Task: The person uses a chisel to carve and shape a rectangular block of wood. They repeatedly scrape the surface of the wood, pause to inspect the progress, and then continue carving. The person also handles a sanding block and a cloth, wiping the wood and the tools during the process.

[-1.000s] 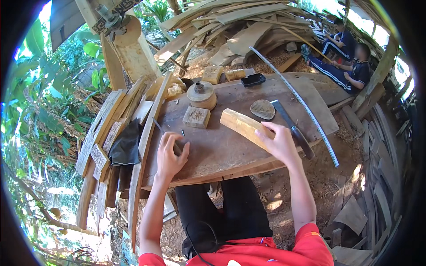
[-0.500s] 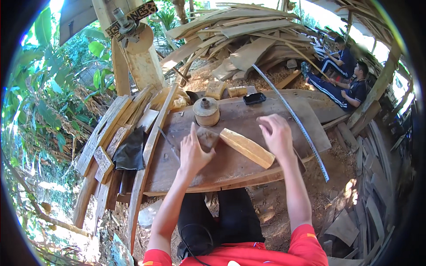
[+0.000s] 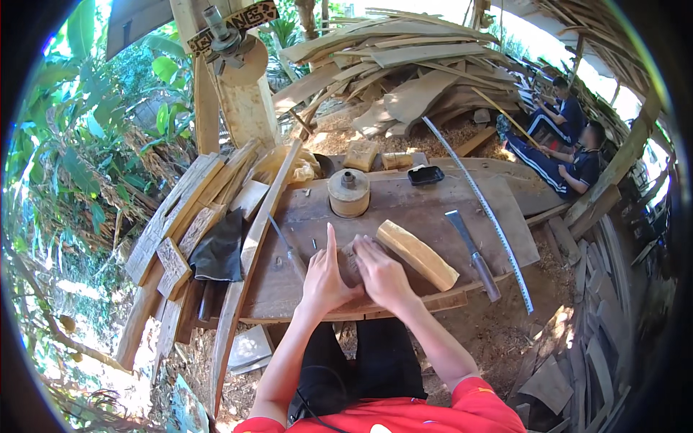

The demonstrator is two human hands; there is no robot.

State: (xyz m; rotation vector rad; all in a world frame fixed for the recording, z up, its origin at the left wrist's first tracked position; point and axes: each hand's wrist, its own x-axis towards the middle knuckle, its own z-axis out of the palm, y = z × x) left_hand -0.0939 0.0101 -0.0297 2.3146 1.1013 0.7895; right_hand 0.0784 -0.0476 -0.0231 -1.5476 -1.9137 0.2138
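Left fingers (image 3: 331,245) spread, right fingers (image 3: 367,254) together

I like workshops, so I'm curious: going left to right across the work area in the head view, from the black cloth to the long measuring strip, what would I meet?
Black cloth → long narrow plank → thin-bladed tool → left hand → right hand → pale wooden block → dark-handled chisel → long measuring strip.

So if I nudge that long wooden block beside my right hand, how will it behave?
The long wooden block will probably be stiff, since it looks thick and solid. Its squared edges suggest it would slide rather than roll.
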